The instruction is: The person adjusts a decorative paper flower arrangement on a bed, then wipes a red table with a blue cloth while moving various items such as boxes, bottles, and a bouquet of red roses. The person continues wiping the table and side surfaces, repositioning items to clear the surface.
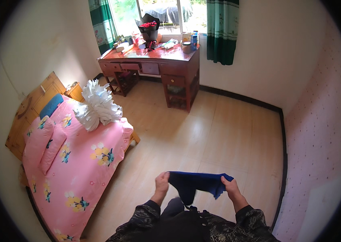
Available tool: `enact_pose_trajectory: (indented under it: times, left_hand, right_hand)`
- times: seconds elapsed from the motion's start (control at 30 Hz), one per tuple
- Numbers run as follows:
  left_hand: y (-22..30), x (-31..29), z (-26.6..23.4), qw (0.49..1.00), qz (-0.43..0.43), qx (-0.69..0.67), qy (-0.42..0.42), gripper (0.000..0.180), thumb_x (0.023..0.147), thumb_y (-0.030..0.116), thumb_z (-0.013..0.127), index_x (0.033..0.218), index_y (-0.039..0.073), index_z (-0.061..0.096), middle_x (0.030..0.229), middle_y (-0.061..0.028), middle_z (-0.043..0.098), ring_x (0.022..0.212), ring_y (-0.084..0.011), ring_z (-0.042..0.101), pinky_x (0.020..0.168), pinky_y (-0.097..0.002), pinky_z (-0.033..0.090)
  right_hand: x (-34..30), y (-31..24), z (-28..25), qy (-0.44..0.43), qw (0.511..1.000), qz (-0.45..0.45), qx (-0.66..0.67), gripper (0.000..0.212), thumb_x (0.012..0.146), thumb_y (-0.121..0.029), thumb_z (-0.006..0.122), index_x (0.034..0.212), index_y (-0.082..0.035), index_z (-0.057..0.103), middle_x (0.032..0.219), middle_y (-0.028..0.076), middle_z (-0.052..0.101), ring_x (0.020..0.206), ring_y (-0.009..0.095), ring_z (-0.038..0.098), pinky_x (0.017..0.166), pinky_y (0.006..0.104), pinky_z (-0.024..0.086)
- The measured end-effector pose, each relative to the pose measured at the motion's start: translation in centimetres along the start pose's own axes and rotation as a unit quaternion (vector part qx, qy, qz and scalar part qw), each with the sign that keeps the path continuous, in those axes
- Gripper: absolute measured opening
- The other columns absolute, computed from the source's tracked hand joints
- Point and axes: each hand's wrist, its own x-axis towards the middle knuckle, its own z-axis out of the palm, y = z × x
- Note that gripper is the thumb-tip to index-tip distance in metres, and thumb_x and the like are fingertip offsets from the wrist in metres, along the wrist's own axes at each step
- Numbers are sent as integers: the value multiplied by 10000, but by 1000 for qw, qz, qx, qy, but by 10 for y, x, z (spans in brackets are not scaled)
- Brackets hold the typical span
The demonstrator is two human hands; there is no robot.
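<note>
A dark blue piece of cloth (198,181), perhaps a small garment, hangs stretched between my two hands in front of my body. My left hand (162,183) is closed on its left upper corner. Over at the other end, my right hand (231,186) pinches the right upper corner. The top edge runs nearly straight, while a longer flap drops down on the left side and a shorter one on the right. Its exact kind does not show.
To the left stands a bed with a pink flowered cover (85,161), pillows (53,149) and a large white bundle (99,105). A red-brown desk (154,60) by the window carries a black-wrapped bouquet (149,30) and several small items. Pale floor (219,141) lies between.
</note>
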Motion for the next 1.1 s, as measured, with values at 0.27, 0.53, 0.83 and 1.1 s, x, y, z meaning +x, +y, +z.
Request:
enact_pose_trajectory:
  times: [0.27,0.53,0.83,1.1]
  left_hand:
    - [40,194,74,980,120,160,0,272,933,212,558,750,11,553,611,-141,497,575,-191,489,560,-347,406]
    - [241,325,237,925,330,21,-189,155,953,141,542,960,-5,594,826,-134,570,734,-239,557,674,-320,458]
    - [187,437,353,717,470,241,-456,165,868,185,624,866,51,527,839,-122,528,738,-333,592,606,-396,486]
    - [201,650,385,877,303,262,-264,440,812,178,711,1215,103,550,1127,-115,592,969,-284,619,821,-374,517]
  right_hand:
    - [191,-109,6,-30,904,-52,-423,294,884,-307,622,939,-29,701,708,128,648,724,189,643,626,335,503]
    - [325,-278,-28,101,972,-176,121,454,910,-464,585,1204,-118,587,1056,64,655,892,217,622,755,371,467]
    - [475,-253,14,-68,972,-202,103,491,976,-447,410,1341,-120,438,1357,85,501,1250,275,456,1100,431,309]
    - [642,-338,6,46,973,-116,195,210,946,-323,470,974,-140,568,1020,74,617,954,235,574,863,380,469]
